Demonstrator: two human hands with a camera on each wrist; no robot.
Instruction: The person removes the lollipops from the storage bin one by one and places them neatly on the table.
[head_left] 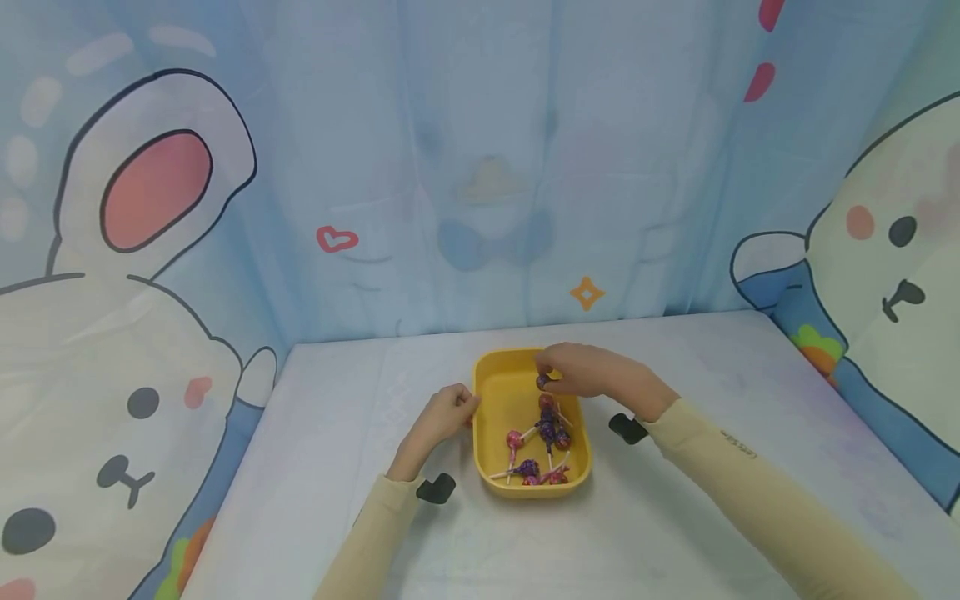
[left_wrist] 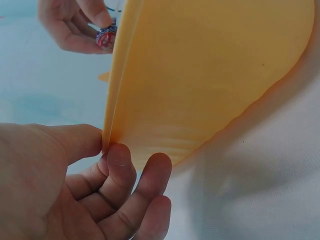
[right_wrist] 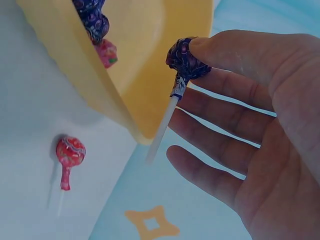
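My left hand (head_left: 447, 412) pinches the left rim of a yellow tray (head_left: 491, 367), thumb on the inner side and fingertips against the outer wall. Over the tray's far right corner, my right hand (head_left: 588, 369) holds a lollipop (right_wrist: 186, 60) by its dark purple wrapped head, between thumb and forefinger; its white stick points down and away from the palm. Several more lollipops lie in the tray: purple ones (head_left: 547, 432) on the right side, a pink one (head_left: 513, 438) near the middle, and another purple one (head_left: 528, 467) at the near end.
A red lollipop (right_wrist: 70, 151) lies on the white tabletop (head_left: 360, 392) outside the tray, seen in the right wrist view. Behind the table hangs a light blue curtain (head_left: 360, 150) with cartoon animals printed on it.
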